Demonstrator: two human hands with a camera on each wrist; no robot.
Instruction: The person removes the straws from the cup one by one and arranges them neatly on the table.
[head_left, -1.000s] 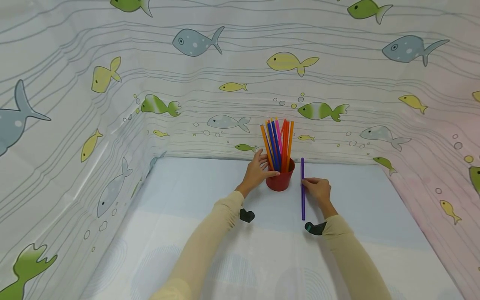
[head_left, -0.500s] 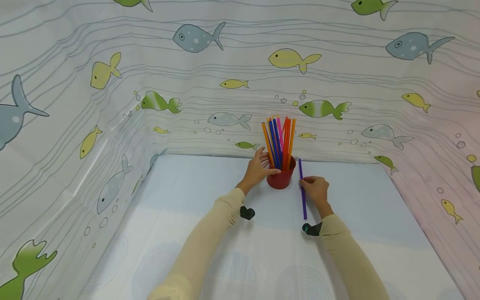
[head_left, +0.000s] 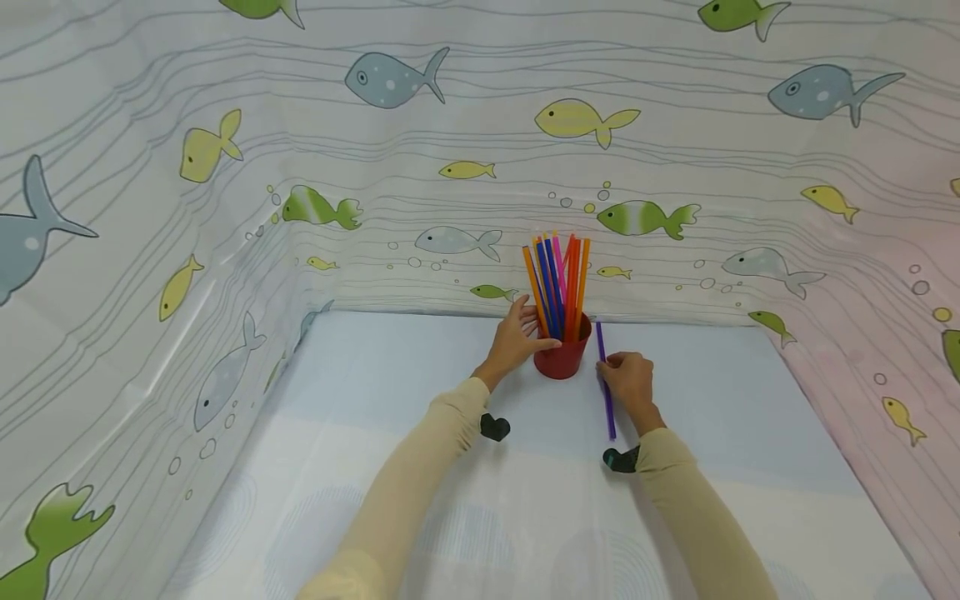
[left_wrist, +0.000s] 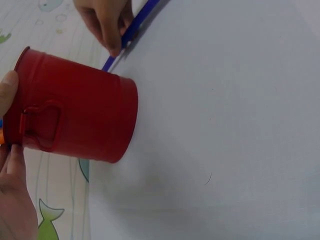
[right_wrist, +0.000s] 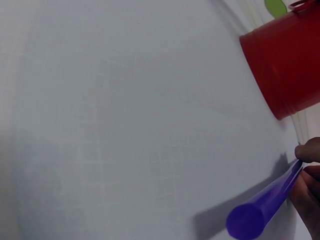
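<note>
Left wrist view shows cup's [left_wrist: 87,110] handle [left_wrist: 60,121], hidden from head view. Left hand [head_left: 514,340] grips cup; right hand [head_left: 632,379] pinches purple stick [head_left: 607,400] beside it. One cup, one purple stick; bundle [head_left: 554,287] inside overlaps, uncounted.

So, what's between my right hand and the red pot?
In the head view, the purple stick, pinched by the right hand; beyond it, just a narrow bare strip of white tabletop before the red pot.

The purple stick [head_left: 609,406] has tilted toward the red bucket [head_left: 558,363].
</note>
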